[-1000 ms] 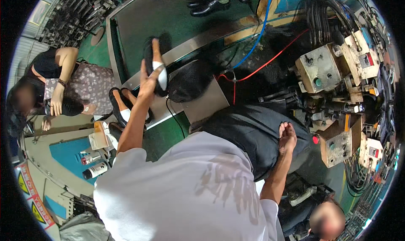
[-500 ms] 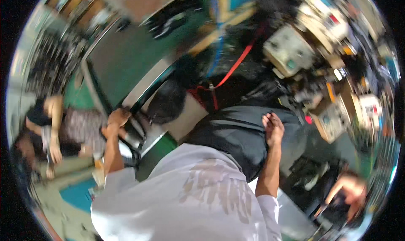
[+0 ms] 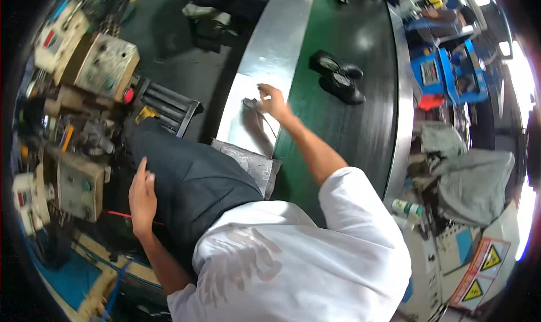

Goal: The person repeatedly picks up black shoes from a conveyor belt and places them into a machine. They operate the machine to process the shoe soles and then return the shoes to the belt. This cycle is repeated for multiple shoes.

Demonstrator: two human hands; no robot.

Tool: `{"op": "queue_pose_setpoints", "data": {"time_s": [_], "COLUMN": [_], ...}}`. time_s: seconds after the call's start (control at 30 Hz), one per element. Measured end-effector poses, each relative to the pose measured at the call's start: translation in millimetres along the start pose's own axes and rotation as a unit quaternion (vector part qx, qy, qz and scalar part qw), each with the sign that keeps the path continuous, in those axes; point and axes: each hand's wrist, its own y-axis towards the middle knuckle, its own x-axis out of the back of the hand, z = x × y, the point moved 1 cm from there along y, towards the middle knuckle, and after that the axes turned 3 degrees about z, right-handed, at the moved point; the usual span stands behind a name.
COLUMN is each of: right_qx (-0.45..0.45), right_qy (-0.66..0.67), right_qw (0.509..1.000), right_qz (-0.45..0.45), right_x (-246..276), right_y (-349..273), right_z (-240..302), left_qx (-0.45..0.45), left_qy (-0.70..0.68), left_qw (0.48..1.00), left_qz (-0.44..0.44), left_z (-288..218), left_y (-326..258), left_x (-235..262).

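Observation:
My left hand (image 3: 143, 201) is held beside my dark trousers (image 3: 191, 167), its fingers stretched out and nothing in it. Above the shiny metal ledge (image 3: 239, 116) of a green conveyor belt (image 3: 301, 147), my right hand (image 3: 273, 103) has its fingers curled. A small dark piece (image 3: 249, 103) lies close to those fingertips; whether they grip it is unclear. Farther along, a pair of black shoes (image 3: 341, 76) rests on the belt. A grey patterned cushion (image 3: 251, 161) shows between my legs and the ledge.
Machines with control boxes (image 3: 107, 65) stand at the left, near a black slatted rack (image 3: 169, 105). Across the belt are a blue device (image 3: 448, 74), a grey cloth cover (image 3: 476, 178) and a green-and-white can (image 3: 407, 209). People sit by the far end of the belt.
My view has swung round, so the machines have passed from right to left. My left hand has left a dark edge; my right hand has moved from beside my legs to over the ledge.

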Motion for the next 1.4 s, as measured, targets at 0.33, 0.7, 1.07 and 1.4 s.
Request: {"op": "queue_pose_setpoints", "data": {"time_s": [0.33, 0.7, 1.07, 1.4], "right_qx": [-0.265, -0.332, -0.406, -0.182], "right_qy": [-0.251, -0.168, 0.603, 0.714], "right_qw": [0.930, 0.928, 0.682, 0.610], "right_qz": [-0.049, -0.024, -0.078, 0.291], "right_x": [282, 232, 77, -120], "right_y": [-62, -53, -138, -24], "right_z": [-285, -220, -76, 152], "left_qx": [-0.003, 0.087, -0.119, -0.195], "left_qy": [-0.029, -0.021, -0.275, -0.355], "left_qw": [0.992, 0.987, 0.951, 0.908], "left_qz": [0.121, 0.137, 0.083, -0.110], "left_z": [-59, -36, -109, -85], "left_y": [74, 47, 107, 123], "left_x": [-19, -22, -42, 22]}}
